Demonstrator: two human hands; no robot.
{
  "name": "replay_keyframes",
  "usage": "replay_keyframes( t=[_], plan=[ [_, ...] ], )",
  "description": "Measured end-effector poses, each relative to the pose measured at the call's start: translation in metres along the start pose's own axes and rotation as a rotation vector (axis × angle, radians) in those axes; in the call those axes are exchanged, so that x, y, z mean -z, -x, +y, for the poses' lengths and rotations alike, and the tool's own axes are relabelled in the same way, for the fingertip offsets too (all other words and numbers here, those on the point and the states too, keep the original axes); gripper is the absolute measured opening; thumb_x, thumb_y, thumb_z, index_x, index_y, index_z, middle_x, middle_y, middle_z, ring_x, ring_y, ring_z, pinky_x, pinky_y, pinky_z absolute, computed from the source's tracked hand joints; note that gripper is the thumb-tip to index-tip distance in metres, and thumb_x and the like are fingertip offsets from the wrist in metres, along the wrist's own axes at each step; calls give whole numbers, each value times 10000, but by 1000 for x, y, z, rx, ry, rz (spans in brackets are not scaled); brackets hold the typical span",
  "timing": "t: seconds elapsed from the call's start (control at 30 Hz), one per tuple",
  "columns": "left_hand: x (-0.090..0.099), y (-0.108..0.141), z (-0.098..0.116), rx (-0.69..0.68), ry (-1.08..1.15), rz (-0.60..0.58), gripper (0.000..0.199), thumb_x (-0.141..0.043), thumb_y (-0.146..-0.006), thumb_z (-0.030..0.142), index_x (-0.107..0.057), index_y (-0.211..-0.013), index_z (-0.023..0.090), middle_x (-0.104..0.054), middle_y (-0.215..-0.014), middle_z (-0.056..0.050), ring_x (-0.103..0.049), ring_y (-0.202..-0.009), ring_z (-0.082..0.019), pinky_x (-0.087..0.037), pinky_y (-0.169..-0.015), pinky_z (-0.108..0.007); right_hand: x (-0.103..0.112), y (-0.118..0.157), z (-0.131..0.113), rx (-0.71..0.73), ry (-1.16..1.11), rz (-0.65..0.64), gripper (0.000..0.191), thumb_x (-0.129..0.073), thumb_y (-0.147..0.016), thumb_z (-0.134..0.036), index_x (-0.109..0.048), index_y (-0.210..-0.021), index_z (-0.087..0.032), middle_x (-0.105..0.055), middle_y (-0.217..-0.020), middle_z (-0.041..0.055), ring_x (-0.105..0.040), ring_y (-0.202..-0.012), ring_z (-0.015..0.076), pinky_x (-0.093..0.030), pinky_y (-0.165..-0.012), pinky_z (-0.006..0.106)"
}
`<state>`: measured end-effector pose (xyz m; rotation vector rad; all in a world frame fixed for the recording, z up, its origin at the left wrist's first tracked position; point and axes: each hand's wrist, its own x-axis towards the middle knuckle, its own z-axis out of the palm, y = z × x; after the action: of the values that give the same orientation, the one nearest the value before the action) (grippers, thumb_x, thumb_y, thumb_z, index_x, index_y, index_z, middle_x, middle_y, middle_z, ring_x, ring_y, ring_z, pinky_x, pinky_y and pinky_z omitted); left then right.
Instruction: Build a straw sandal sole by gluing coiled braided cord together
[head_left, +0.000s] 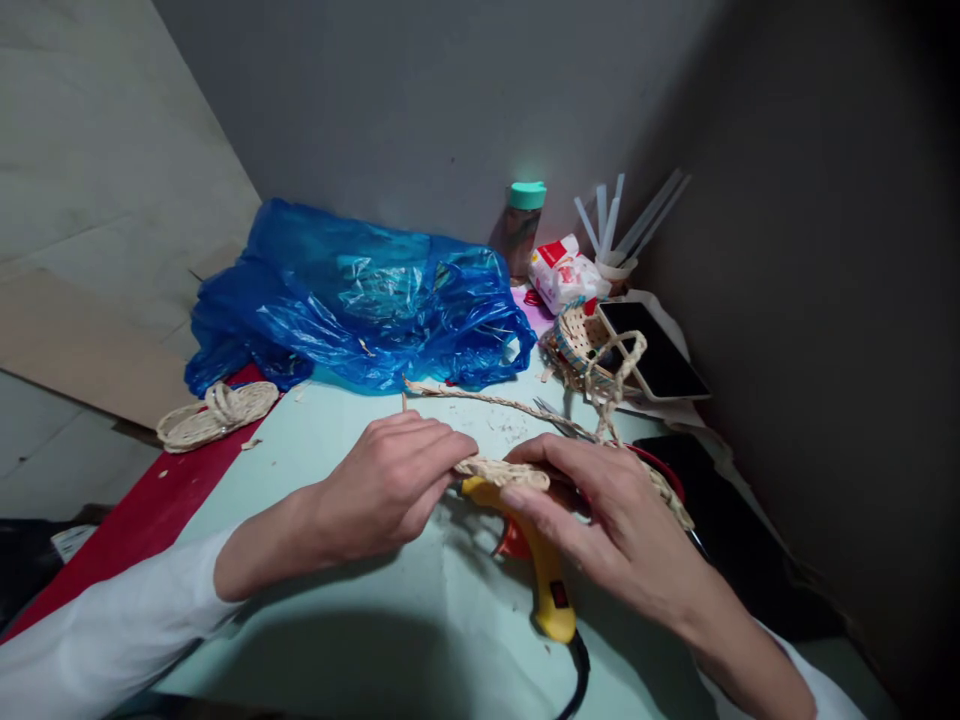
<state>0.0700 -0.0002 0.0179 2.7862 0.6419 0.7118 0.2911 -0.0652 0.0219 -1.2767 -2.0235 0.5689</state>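
My left hand [397, 480] is closed around one end of a braided straw piece [502, 470]. At its other end my right hand [600, 510] pinches the piece between thumb and fingers. Under the straw piece, a yellow glue gun [551, 580] with an orange trigger and a black cord lies on the table. A long straw cord [495, 400] runs behind my hands, and a braided loop [619, 370] stands up beyond my right hand. Partly hidden behind that hand are a red-rimmed item [664, 470] and scissors [551, 412].
A blue plastic bag [360, 300] fills the back left. A coiled straw piece [217, 415] lies on red cloth [142, 500]. At back right are a teal-lidded bottle [523, 230], tissue pack [566, 275], glue sticks [611, 225], basket [574, 335] and tablet [656, 350].
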Motion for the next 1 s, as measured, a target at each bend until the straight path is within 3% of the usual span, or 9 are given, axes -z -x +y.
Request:
replay_keyframes(
  t=[0.13, 0.2, 0.27, 0.3, 0.37, 0.47, 0.53, 0.7, 1.0],
  plan=[
    [-2, -4, 5, 590, 765, -239, 222, -544, -940, 305, -595, -780, 159, -618, -656, -12, -573, -585, -144, -426, -579, -263, 3, -1, 5, 208, 233, 348, 294, -547, -998, -334, -650, -1111, -83, -678, -996, 126, -605, -914, 221, -466, -800, 341],
    [-5, -5, 4, 769, 1144, -235, 267, -584, -923, 336, -569, -727, 155, -576, -605, 7, -524, -529, -112, -402, -543, -238, 4, 2, 4, 232, 268, 534, 240, -581, -968, -236, -639, -1139, -79, -672, -1056, 143, -600, -978, 230, -460, -860, 359],
    [-9, -5, 3, 832, 1355, -164, 268, -617, -909, 305, -569, -702, 142, -571, -608, 6, -498, -519, -89, -389, -543, -221, 4, 4, 0, 175, 225, 633, 134, -595, -943, -146, -646, -1065, -126, -674, -951, 83, -608, -856, 170, -460, -777, 293],
    [-10, -5, 3, 844, 1408, -129, 259, -628, -906, 287, -575, -702, 136, -574, -616, 4, -492, -518, -80, -385, -544, -214, 3, 5, -2, 135, 180, 619, 74, -596, -943, -134, -646, -995, -148, -659, -864, 44, -593, -759, 135, -445, -707, 260],
    [-11, -4, 5, 858, 1472, -83, 222, -639, -903, 266, -595, -733, 129, -589, -632, -1, -496, -517, -72, -386, -543, -203, -1, 5, -4, 48, 69, 443, 119, -568, -970, -161, -623, -866, -175, -611, -731, -6, -545, -626, 101, -401, -605, 237],
    [-10, -4, 10, 854, 1522, -52, 178, -629, -909, 250, -614, -778, 129, -594, -628, -3, -503, -525, -74, -400, -540, -193, -9, 0, -3, -114, -155, 64, 290, -460, -1028, -242, -578, -771, -179, -575, -691, -11, -526, -620, 109, -380, -596, 247],
    [-11, -4, 13, 852, 1548, -72, 159, -622, -910, 254, -640, -823, 122, -594, -627, -5, -503, -524, -78, -408, -526, -191, -13, -3, 1, -252, -367, -39, 322, -446, -1039, -313, -542, -764, -175, -568, -732, -1, -507, -653, 115, -379, -605, 244],
    [-15, -4, 18, 852, 1555, -86, 171, -629, -895, 259, -662, -822, 108, -613, -599, -10, -494, -467, -68, -381, -463, -179, -13, -5, 3, -380, -861, -87, 291, -551, -999, -421, -558, -853, -170, -514, -697, -22, -432, -584, 89, -356, -526, 203],
    [-21, 7, 28, 814, 1309, -38, 256, -647, -918, 275, -644, -708, 128, -654, -622, 6, -561, -527, -68, -441, -546, -185, -19, -4, -12, -362, -735, 22, 277, -629, -931, -298, -604, -696, -152, -607, -592, -18, -498, -530, 74, -358, -479, 178]
  ],
)
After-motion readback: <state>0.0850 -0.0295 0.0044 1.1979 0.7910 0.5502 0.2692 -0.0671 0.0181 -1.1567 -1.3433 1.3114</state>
